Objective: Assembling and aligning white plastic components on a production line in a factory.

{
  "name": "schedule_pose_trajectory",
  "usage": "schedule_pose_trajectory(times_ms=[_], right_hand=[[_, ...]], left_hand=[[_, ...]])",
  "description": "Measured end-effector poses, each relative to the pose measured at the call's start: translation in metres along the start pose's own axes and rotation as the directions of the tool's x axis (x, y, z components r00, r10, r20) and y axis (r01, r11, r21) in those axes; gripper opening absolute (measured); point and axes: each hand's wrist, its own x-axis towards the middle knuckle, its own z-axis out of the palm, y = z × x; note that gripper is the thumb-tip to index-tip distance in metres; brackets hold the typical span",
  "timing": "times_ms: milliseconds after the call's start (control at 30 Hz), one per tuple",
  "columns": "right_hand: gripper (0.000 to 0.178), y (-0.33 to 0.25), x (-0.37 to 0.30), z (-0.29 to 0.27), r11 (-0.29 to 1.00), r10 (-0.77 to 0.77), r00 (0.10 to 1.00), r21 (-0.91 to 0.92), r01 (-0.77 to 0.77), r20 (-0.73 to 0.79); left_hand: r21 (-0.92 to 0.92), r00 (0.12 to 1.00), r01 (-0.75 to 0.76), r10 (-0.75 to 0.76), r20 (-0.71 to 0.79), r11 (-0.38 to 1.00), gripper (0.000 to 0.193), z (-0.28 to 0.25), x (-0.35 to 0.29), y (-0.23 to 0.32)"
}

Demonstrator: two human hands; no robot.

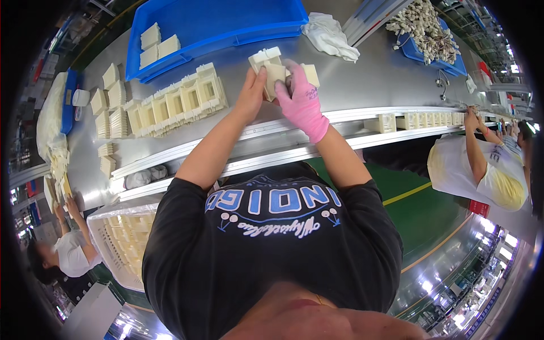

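Over the metal bench, my bare left hand [253,90] closes round the left side of a cream plastic housing [265,56]. My right hand [303,105], in a pink glove with greyish fingertips, has its fingers bent on a flat cream cover [275,74] held against that housing. Just beyond the gloved fingers shows another cream piece [310,75]; whether it is held or lies on the bench I cannot tell. To the left of my left hand stands a row of open cream housings [175,105]. Further left are several stacks of ribbed cream covers [116,95].
A blue tray [243,39] with a few cream stacks lies at the back, beside a white cloth [330,37]. Wired connectors fill a blue bin [430,62] at far right. Cream housings line a rail [368,136]. A white basket [105,226] stands lower left. Co-workers occupy both sides.
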Motion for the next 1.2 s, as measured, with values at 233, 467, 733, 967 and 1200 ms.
schedule_pose_trajectory(times_ms=[233,467,733,967,1200], right_hand=[[0.041,0.006,0.000,0.005,0.988,-0.150,0.988,-0.040,0.149,-0.035],[0.040,-0.003,0.004,-0.005,0.972,-0.135,0.989,-0.185,0.144,0.059],[0.045,-0.022,0.004,-0.025,0.998,-0.056,0.952,-0.009,0.062,0.302],[0.049,-0.004,0.016,-0.044,0.992,-0.072,0.996,0.106,0.067,0.046],[0.057,-0.021,0.002,-0.079,0.936,0.119,0.852,0.229,-0.268,0.510]], left_hand=[[-0.013,0.978,-0.166,0.166,0.127,0.986,0.038,-0.004,0.002,-0.008],[0.030,0.977,-0.158,0.152,0.149,0.987,0.039,-0.006,0.005,-0.013],[-0.166,0.984,0.091,-0.063,0.166,0.982,0.039,0.002,-0.001,-0.011],[-0.067,0.947,0.175,-0.149,0.285,0.982,0.036,0.007,-0.009,0.003],[0.514,0.698,0.134,-0.449,0.558,0.847,0.030,-0.007,-0.003,0.031]])
